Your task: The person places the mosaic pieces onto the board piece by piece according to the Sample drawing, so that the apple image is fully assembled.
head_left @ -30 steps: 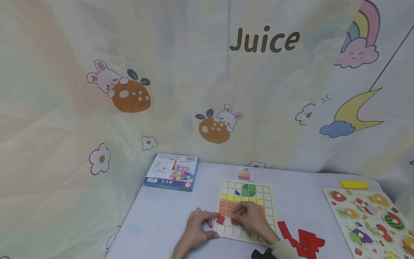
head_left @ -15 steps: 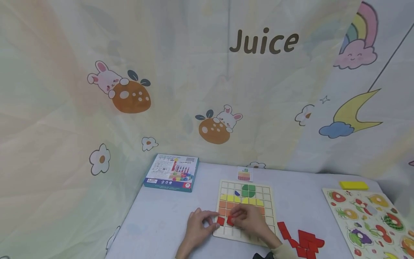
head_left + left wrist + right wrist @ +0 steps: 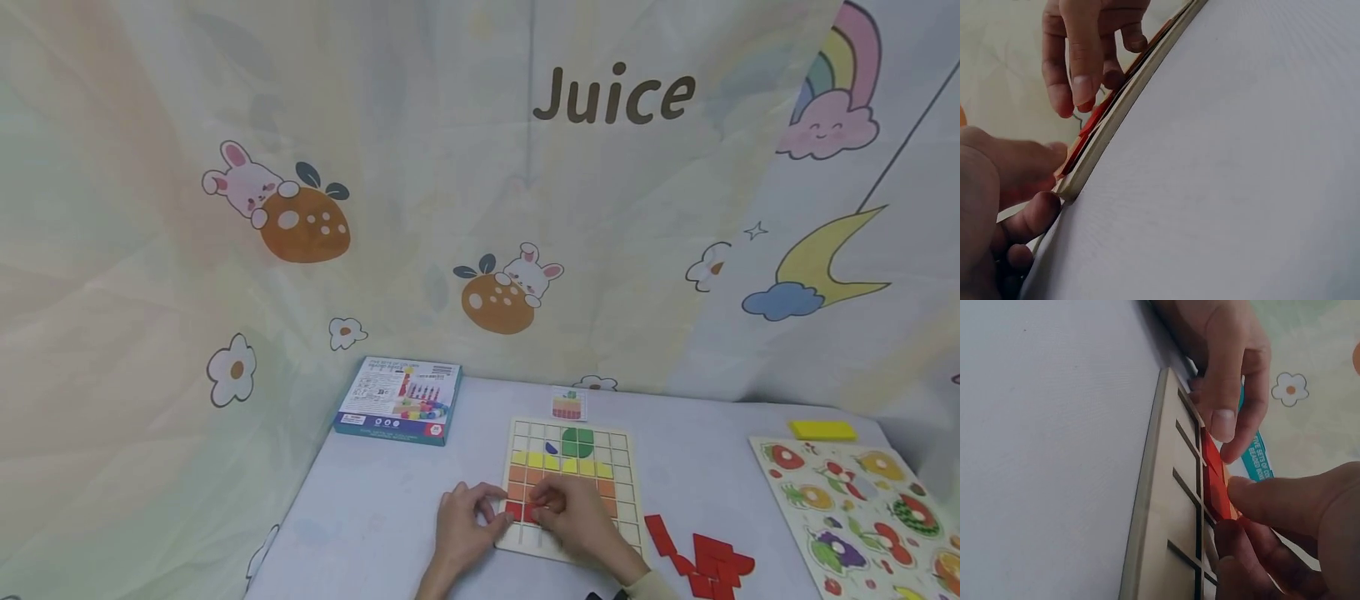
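On the table lies a pale gridded wooden board [image 3: 624, 457] with orange, yellow, green and blue tiles. A red square tile [image 3: 514, 510] sits in the leftmost column under the orange rows, and my left hand [image 3: 462, 527] has thumb and index finger at its left side. Beside it, a second red square tile [image 3: 1214, 495] is pinched between the thumb and fingers of my right hand [image 3: 579, 515]. In the right wrist view the two red tiles lie side by side, low on the grid. My right hand hides the grid cells beneath it.
Several loose red tiles [image 3: 716, 560] lie right of the board. A picture card [image 3: 569, 406] stands behind it, a box [image 3: 399, 400] back left. At the right are a fruit puzzle board [image 3: 862, 500] and a yellow block [image 3: 822, 430].
My right hand has brought the second red tile leftward, up against the first one. The first tile, tilted before, now lies straighter in its cell. My left hand has shifted slightly, its thumb nearer the tile.
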